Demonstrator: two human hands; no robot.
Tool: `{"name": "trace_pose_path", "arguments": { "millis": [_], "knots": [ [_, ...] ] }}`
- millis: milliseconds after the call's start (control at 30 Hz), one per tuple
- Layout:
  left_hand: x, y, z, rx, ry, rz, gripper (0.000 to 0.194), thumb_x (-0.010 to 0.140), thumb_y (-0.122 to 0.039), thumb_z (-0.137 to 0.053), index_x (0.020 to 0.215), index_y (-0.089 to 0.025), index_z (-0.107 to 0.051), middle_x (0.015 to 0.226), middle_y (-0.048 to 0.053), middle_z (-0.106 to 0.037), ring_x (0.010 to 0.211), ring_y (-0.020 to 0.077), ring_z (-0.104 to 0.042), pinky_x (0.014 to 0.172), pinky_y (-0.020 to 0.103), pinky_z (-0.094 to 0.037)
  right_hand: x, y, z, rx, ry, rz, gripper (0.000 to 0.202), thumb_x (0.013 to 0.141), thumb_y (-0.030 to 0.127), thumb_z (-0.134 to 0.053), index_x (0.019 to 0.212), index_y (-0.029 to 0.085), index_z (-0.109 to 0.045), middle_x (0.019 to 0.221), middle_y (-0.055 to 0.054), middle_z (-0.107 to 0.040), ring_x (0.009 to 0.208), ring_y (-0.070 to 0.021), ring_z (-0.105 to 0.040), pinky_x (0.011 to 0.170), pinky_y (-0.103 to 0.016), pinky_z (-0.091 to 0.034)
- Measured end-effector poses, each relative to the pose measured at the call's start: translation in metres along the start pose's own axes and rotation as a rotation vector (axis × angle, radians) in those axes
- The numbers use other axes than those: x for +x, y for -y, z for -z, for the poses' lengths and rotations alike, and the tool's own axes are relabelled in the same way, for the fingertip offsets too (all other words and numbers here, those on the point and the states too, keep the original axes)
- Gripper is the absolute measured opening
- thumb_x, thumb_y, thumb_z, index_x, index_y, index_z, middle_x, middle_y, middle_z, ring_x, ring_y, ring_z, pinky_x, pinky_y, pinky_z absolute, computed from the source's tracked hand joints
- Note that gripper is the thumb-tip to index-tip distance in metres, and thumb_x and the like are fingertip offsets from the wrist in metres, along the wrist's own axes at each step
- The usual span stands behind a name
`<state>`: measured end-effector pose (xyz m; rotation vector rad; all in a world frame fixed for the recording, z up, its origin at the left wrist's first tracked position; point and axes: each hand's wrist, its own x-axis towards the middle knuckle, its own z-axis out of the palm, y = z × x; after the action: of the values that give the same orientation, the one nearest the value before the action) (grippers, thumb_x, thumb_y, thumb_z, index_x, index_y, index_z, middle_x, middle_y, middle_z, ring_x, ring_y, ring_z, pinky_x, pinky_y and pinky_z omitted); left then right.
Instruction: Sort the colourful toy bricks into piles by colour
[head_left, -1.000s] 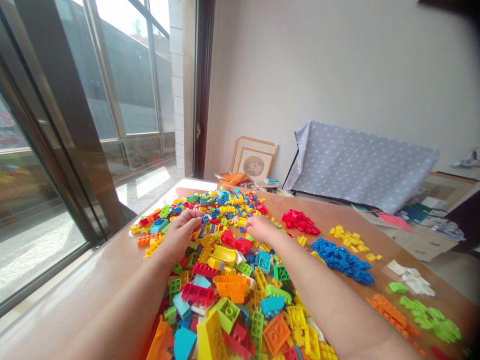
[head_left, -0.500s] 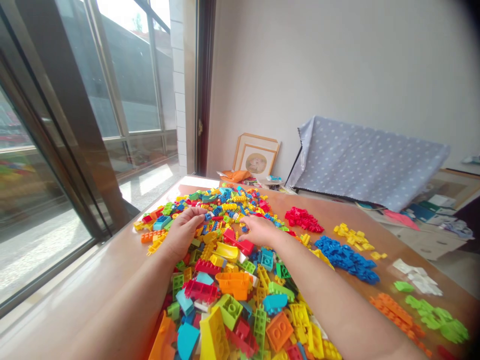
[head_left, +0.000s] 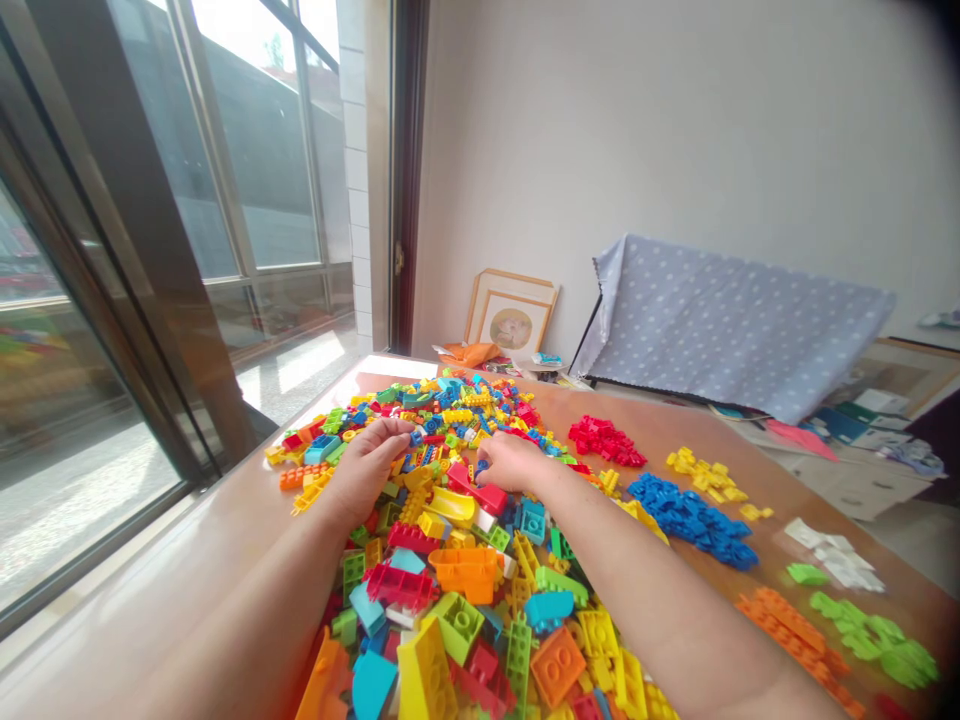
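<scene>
A big heap of mixed toy building bricks [head_left: 465, 575] spreads over the table. My left hand [head_left: 373, 460] is over the heap's left side, thumb and fingertips pinched at a small blue brick [head_left: 416, 438]. Across from it, my right hand [head_left: 513, 462] has its fingers curled together around a small dark blue brick [head_left: 481, 466], mostly covered by the fingertips. Just below the right fingertips lies a long red brick [head_left: 480, 490]. A yellow curved piece [head_left: 454, 506] and an orange bucket-shaped piece [head_left: 466, 572] rest nearer to me.
Right of the heap lie single-colour piles: red [head_left: 606, 441], yellow [head_left: 706, 474], blue [head_left: 691, 521], white [head_left: 834, 556], orange [head_left: 795, 640] and light green [head_left: 876, 636]. A glass door [head_left: 82, 400] borders the table's left. Behind stand picture frames [head_left: 511, 315] and a dotted cloth [head_left: 735, 325].
My right fingers have drawn closer together around the small dark blue brick, and that hand has shifted slightly. My left hand has hardly moved.
</scene>
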<state>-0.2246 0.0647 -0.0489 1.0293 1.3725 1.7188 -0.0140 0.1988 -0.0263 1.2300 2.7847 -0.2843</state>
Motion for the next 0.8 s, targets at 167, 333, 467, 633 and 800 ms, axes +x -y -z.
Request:
{"name": "trace_pose_path", "arguments": {
  "millis": [167,333,467,633,800],
  "knots": [
    [0.003,0.006,0.003,0.008,0.023,-0.028,0.029,0.080,-0.044,-0.077,0.096,-0.021,-0.071,0.096,0.001,-0.067,0.088,0.0173,-0.061,0.087,0.030,-0.048,0.010,0.001,-0.006,0.054,0.030,0.012,0.032,0.073,0.034,-0.076,0.105,0.028,-0.073,0.102,-0.001,-0.074,0.082,-0.0169,-0.066,0.060,-0.023,-0.039],
    [0.002,0.006,0.003,0.002,0.023,-0.043,0.029,0.079,-0.044,-0.078,0.095,-0.021,-0.072,0.094,0.001,-0.069,0.086,0.0167,-0.062,0.084,0.029,-0.049,0.014,0.004,-0.009,0.076,0.048,0.027,0.014,0.074,0.028,-0.075,0.087,0.025,-0.073,0.084,0.000,-0.073,0.071,-0.0149,-0.062,0.056,-0.023,-0.035],
    [0.001,0.005,0.002,0.008,0.008,-0.036,0.031,0.078,-0.046,-0.079,0.095,-0.020,-0.072,0.093,0.001,-0.069,0.083,0.0165,-0.062,0.082,0.029,-0.049,0.013,0.003,-0.012,0.078,-0.007,0.026,0.018,0.072,0.023,-0.073,0.090,0.024,-0.072,0.090,-0.001,-0.073,0.075,-0.0158,-0.061,0.057,-0.024,-0.033],
    [0.001,0.006,0.003,0.027,0.023,-0.031,0.030,0.081,-0.046,-0.076,0.097,-0.021,-0.073,0.092,0.002,-0.069,0.083,0.0169,-0.062,0.080,0.029,-0.049,0.018,0.000,-0.017,0.107,-0.070,0.030,0.020,0.073,0.021,-0.072,0.093,0.025,-0.073,0.092,0.000,-0.074,0.080,-0.0156,-0.062,0.060,-0.022,-0.035],
    [0.002,0.008,0.003,0.020,0.035,-0.032,0.029,0.082,-0.044,-0.075,0.098,-0.021,-0.073,0.090,0.001,-0.070,0.082,0.0168,-0.062,0.079,0.028,-0.048,0.027,-0.006,-0.008,0.143,-0.165,-0.040,0.018,0.088,0.023,-0.057,0.099,0.020,-0.072,0.096,-0.001,-0.075,0.080,-0.0126,-0.062,0.061,-0.021,-0.037]
  ]
}}
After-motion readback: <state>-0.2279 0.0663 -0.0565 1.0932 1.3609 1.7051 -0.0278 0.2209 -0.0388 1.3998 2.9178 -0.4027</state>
